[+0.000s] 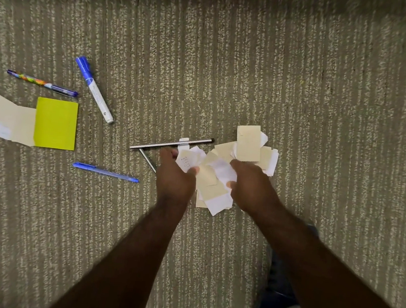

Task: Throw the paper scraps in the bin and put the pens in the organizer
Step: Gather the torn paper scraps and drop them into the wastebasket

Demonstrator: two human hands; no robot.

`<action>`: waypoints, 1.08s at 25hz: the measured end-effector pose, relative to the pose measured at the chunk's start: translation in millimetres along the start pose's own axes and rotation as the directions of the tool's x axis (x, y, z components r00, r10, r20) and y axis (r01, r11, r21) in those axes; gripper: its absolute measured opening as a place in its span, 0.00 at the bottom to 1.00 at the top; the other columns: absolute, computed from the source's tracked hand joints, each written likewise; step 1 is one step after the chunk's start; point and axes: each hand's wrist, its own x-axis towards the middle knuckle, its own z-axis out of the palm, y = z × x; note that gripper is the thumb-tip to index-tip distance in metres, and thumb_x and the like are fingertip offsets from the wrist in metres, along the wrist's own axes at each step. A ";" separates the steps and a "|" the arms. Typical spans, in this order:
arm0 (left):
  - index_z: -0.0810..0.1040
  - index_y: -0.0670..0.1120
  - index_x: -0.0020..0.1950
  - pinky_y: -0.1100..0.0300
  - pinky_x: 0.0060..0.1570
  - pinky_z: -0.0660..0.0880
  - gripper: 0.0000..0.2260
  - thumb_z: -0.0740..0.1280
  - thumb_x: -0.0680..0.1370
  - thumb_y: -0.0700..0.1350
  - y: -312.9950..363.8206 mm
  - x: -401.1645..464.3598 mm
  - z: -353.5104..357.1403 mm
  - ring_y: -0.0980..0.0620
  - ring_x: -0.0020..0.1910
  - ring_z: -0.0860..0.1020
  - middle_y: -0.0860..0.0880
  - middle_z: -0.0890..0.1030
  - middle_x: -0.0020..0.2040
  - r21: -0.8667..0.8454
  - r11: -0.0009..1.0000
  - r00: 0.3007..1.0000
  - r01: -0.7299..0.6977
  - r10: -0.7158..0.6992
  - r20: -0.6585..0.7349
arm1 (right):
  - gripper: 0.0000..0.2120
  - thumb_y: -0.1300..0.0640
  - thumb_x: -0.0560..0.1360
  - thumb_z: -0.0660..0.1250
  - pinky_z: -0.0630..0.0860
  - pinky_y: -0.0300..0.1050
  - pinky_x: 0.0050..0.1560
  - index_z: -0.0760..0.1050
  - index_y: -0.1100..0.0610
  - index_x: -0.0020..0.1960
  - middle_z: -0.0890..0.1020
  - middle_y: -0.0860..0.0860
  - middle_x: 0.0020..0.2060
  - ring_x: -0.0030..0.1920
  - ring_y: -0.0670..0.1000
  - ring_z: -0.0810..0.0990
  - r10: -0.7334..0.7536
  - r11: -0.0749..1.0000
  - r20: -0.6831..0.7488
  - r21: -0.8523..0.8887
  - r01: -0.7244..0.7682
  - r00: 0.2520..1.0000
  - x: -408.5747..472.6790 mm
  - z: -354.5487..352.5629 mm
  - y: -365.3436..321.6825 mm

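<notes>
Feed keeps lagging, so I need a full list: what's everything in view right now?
Whiteboard marker: 1, white, blue cap, upper left.
Patterned pen: 1, multicoloured, far left.
Blue pen: 1, left of hands.
Thin pens: 2, silvery and dark, beside the central pile.
Sticky note pad: 1, yellow, left.
Left scraps: several, cream and white, beside the pad.
Central scrap pile: many, cream and white.
Carpet: grey-green, striped.
Left hand, right hand: gathering the pile.

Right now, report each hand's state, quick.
Left hand: fingers curled around the left edge of the paper scrap pile, gathering it.
Right hand: fingers closed on the pile's right side.
</notes>
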 end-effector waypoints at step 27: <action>0.81 0.49 0.48 0.63 0.40 0.78 0.07 0.73 0.71 0.44 298.3 -29.0 -170.1 0.57 0.41 0.83 0.53 0.85 0.41 -0.606 0.741 0.953 -0.291 0.279 -0.116 | 0.06 0.59 0.77 0.64 0.80 0.57 0.51 0.76 0.53 0.52 0.84 0.54 0.48 0.49 0.56 0.83 0.330 0.382 -0.447 0.869 0.315 0.831 14.4 -318.4 -185.8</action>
